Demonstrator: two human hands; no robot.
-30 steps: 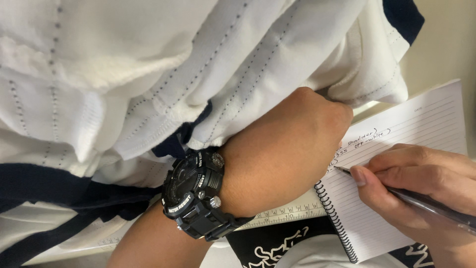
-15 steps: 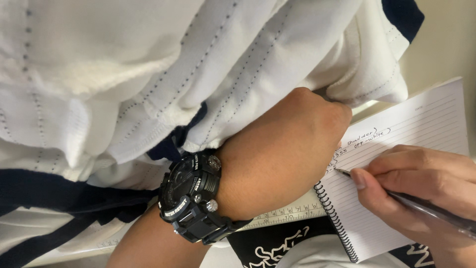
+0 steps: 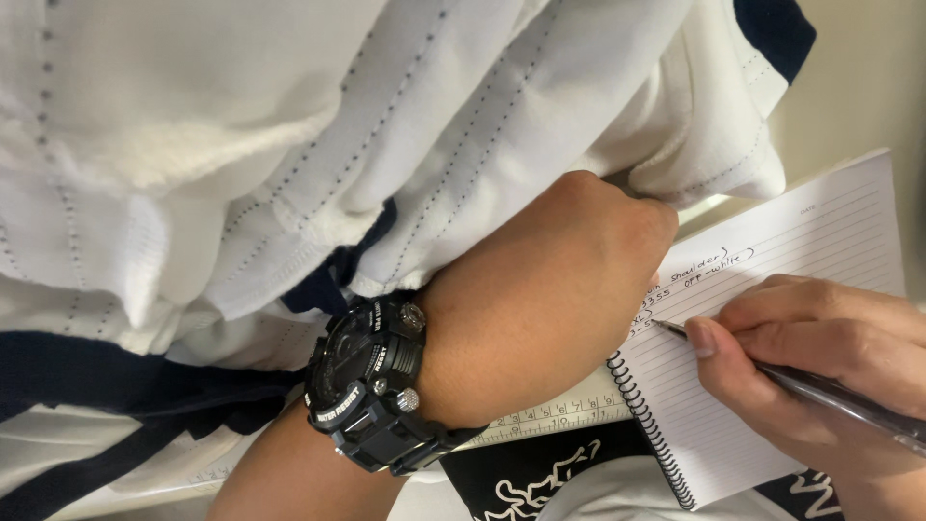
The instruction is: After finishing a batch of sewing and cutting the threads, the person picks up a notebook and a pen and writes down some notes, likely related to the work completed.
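**Pen on the page, fist on the fabric: what could slip**

The right hand [image 3: 820, 376] is pinched around a dark pen [image 3: 820, 396], thumb and forefinger close to the tip, and the tip touches a ruled line of the spiral notebook [image 3: 772, 289] near the handwritten lines already on the page. The left hand [image 3: 550, 289], w/ a chunky black wristwatch [image 3: 371, 386] on the wrist, is clenched in a fist at the edge of the white garment w/ dotted stripes and navy trim [image 3: 338, 125]; whether the fingers actually grasp cloth can't be told, since they curl out of sight under the fold.

Risks, as a judgement:
- The notebook lies partly on soft cloth, partly over the edge of a ruler [image 3: 550, 420], so the page may rock or shift under pen pressure and smear or skew the writing.
- If the left fist loosens, the bunched fabric could slump toward the page and cover the lines or catch the pen tip; ink on white cloth would mark it.
- The left forearm lies across the ruler, so pulling it out could drag the notebook along.
- The watch's knobs sit just beside the cloth and could snag threads.

Containers: none in view, so no contents to tell. A black piece w/ white print [image 3: 540, 482] shows under the notebook's lower corner.
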